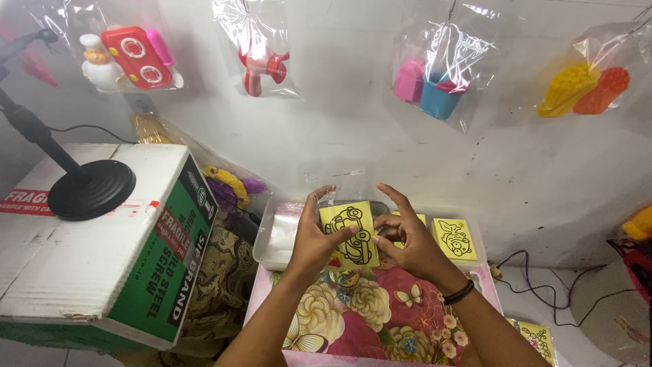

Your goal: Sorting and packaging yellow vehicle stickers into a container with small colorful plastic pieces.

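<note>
My left hand [314, 238] and my right hand [407, 238] hold up a small yellow card with a black car outline [350, 233], partly inside a thin clear plastic sleeve [339, 182] that rises above it. The left fingers pinch the card's left edge and the right fingers touch its right edge. Behind the hands a clear plastic tray [273, 239] holds more yellow outline cards [454, 238]. Below lies a flowered pink cloth [367, 312].
A white and green cardboard box [102, 265] at the left carries a black round stand base [92, 189]. Bagged plastic toys [435, 81] hang on the white wall. Black cables [543, 278] trail at the right. Another yellow card [538, 336] lies at lower right.
</note>
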